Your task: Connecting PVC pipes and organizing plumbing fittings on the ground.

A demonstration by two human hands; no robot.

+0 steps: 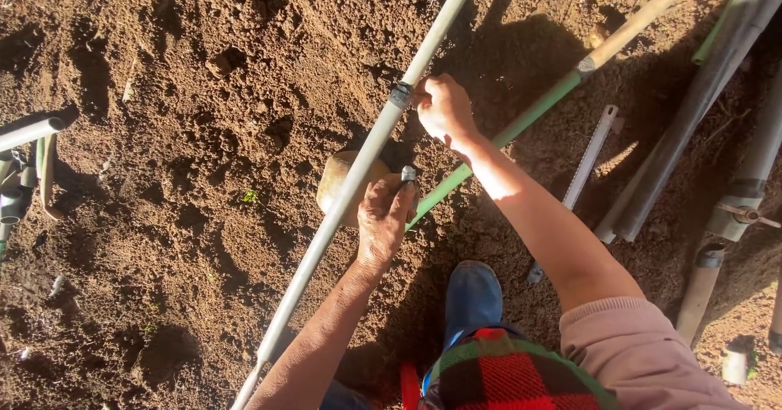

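- Loose brown soil [204,214] fills the head view, clumpy and lit by low sun, with long shadows thrown toward one o'clock.
- Across it a long pale pipe [358,174] runs from seven o'clock up to twelve o'clock, resting on a rounded tan block [334,184] near the middle.
- On the pipe, a little above centre, sits a small grey collar [401,95].
- The right hand [444,110] is closed, fingertips pinched at that collar from the three o'clock side; whether it grips the collar itself or something tiny against it I cannot tell.
- The left hand [383,223] lies over the pipe just below the block, fingers curled, with a small grey piece [408,173] held at its fingertips.
- A green-and-tan handle [554,92] slants under the right forearm toward one o'clock, and a narrow saw blade [588,159] lies on the ground at three o'clock.
- More grey pipes [700,100] are stacked at the right edge, others [24,157] at nine o'clock.
- A blue boot [472,296] stands at six o'clock, beside red checked cloth [505,373].
- To my eye, the work at the collar goes best with the left hand pressing the pipe firmly on the block so it cannot roll, and the right working squarely, not at a slant.
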